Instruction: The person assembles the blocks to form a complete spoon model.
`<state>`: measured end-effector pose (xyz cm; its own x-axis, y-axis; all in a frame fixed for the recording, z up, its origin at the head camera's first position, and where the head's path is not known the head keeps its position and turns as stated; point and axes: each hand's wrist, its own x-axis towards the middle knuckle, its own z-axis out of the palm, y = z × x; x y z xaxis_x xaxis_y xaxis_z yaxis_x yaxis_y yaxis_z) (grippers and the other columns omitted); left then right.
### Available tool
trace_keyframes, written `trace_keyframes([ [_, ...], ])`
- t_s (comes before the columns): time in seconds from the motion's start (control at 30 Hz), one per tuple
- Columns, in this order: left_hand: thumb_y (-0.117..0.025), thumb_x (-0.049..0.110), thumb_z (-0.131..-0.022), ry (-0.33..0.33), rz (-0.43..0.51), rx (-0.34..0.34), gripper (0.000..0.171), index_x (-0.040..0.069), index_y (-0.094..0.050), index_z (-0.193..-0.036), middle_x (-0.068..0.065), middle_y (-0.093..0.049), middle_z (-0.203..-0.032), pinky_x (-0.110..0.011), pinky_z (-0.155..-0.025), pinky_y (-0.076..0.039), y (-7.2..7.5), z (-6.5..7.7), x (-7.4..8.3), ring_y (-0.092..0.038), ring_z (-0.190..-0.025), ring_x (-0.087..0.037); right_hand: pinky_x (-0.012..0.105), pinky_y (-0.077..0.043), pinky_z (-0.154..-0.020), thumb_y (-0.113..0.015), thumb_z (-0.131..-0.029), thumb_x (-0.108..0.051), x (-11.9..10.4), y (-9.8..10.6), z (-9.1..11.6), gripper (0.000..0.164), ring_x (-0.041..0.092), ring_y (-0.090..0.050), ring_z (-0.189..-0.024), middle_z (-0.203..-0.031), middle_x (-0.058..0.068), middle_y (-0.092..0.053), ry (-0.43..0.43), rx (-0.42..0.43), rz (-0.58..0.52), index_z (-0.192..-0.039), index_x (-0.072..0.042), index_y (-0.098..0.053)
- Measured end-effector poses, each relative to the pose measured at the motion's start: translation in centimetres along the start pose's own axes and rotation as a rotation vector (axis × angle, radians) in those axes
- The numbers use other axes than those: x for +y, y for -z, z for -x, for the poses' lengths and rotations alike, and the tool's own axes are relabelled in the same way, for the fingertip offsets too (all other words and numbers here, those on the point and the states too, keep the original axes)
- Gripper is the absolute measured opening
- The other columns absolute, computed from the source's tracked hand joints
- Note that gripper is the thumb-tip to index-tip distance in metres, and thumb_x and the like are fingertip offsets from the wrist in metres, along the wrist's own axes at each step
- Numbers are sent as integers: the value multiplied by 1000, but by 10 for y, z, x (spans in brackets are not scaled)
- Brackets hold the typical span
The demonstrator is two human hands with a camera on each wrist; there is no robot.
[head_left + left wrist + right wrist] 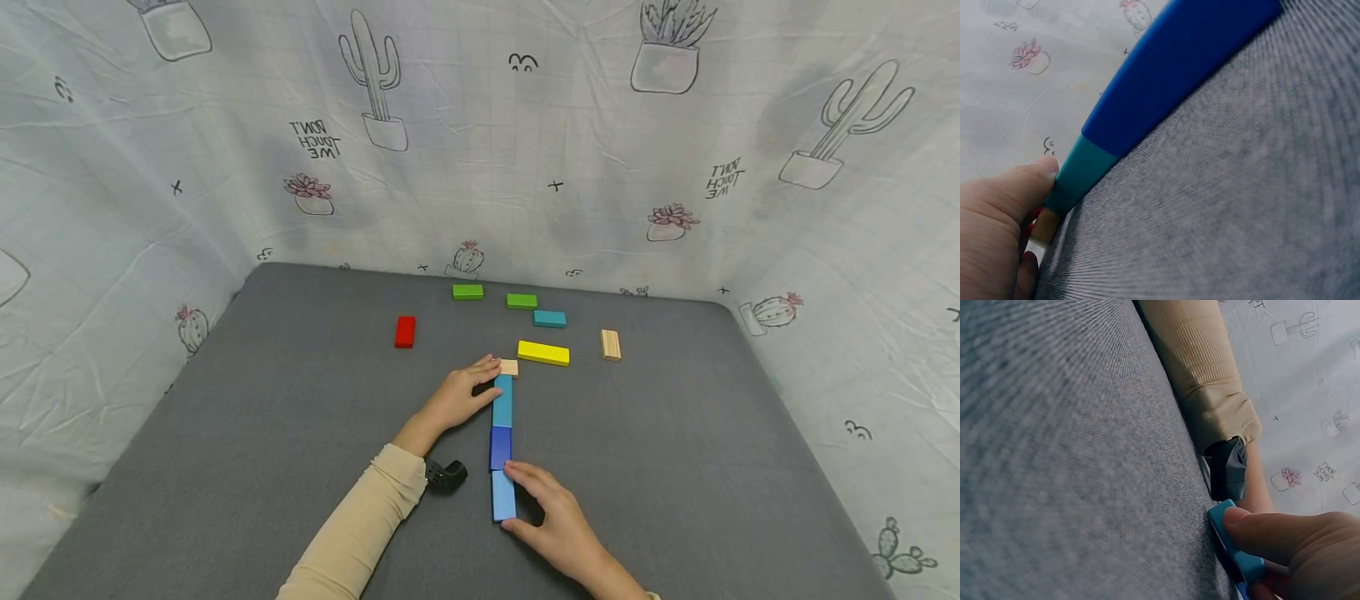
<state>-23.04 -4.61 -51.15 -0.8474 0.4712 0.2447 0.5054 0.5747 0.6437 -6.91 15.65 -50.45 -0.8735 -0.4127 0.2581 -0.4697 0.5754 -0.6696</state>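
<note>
A straight row of blocks runs away from me on the grey cloth: a light blue block [503, 497] nearest, a dark blue block [500, 448], a teal-blue block [502, 402], and a small wooden block [511, 367] set crosswise at the far end. My right hand [555, 521] pinches the light blue block, thumb at its near end and forefinger by its far right corner. Up at the far end, my left hand [456, 400] touches the row from the left. Its fingertips reach the wooden block, and its thumb [1035, 178] lies against the teal-blue block's side.
Beyond the row lie a yellow block [543, 353], a teal block [550, 319], two green blocks [468, 292], a red block [405, 332] and another wooden block [611, 345]. A black device [447, 475] sits at my left wrist. Printed white cloth [480, 150] walls the table.
</note>
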Motion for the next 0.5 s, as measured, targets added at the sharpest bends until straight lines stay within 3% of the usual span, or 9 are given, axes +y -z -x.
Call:
trace_keyframes([
  [0.5, -61, 29, -93, 18, -4, -14, 49, 6, -52, -136, -6, -45, -145, -40, -112, -33, 1, 0, 1, -35, -139, -19, 36, -51, -92, -83, -71, -23, -1, -2, -1, 69, 16, -53, -121, -133, -5, -55, 18, 3, 29, -133, -13, -55],
])
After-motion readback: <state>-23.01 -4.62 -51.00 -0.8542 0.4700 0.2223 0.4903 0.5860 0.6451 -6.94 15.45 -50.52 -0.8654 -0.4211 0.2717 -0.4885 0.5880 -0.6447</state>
